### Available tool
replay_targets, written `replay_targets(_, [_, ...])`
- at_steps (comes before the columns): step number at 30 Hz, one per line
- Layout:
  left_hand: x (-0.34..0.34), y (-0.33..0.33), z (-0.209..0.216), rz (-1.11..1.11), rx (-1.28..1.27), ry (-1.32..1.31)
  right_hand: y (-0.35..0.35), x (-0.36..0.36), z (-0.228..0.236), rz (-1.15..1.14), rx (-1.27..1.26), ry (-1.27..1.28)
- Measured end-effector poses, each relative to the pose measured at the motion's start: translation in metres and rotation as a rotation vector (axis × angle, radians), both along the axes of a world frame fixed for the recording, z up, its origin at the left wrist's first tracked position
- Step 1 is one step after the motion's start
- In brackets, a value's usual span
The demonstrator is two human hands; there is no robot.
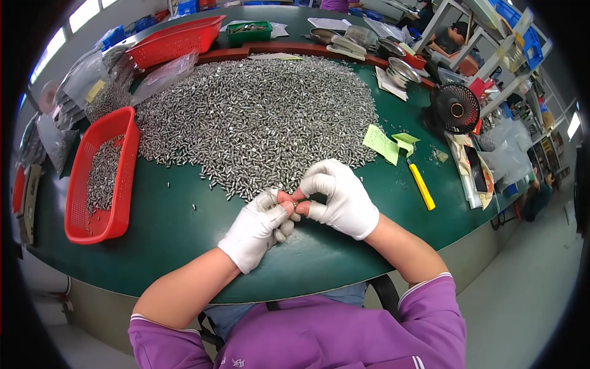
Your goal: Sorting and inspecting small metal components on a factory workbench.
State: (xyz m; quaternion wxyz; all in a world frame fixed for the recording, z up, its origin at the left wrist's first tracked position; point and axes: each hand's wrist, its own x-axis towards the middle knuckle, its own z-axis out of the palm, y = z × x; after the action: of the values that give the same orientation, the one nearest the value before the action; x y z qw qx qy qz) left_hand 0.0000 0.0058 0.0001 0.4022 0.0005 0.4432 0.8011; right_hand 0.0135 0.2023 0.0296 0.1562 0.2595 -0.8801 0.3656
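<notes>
A broad heap of small silvery metal pins (258,117) covers the middle of the green table. At its near edge my two hands meet, both in white gloves with bare fingertips. My left hand (255,230) is closed, thumb and forefinger pinched together. Touching it from the right, my right hand (338,200) is closed too, its fingertips pressed against those of the left. Whatever lies between the fingertips is hidden or too small to make out. To the left stands a red plastic basket (121,203) with a smaller load of the same metal pieces inside.
Right of the heap lie green paper slips (381,145), a yellow-handled tool (421,187), a black fan (455,108) and a phone (475,167). Behind the heap are another red basket (178,43), a green tray (249,31) and metal bowls (402,71). Plastic bags (52,141) stand far left.
</notes>
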Motion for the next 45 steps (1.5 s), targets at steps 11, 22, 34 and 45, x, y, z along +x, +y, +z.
replay_targets(11, [0.002, 0.003, 0.004, 0.001, -0.014, 0.049, 0.000, -0.002, 0.000, 0.025, 0.036, 0.169])
replay_targets(22, [-0.001, -0.005, -0.004, -0.013, 0.101, -0.032, 0.013, -0.013, -0.014, -0.132, 0.261, 0.257])
replay_targets(34, [-0.003, -0.006, -0.002, -0.008, 0.103, -0.011, 0.017, -0.016, -0.023, -0.202, 0.407, 0.118])
replay_targets(45, [-0.002, -0.006, -0.002, -0.012, 0.136, -0.036, 0.012, -0.014, -0.019, -0.262, 0.466, 0.132])
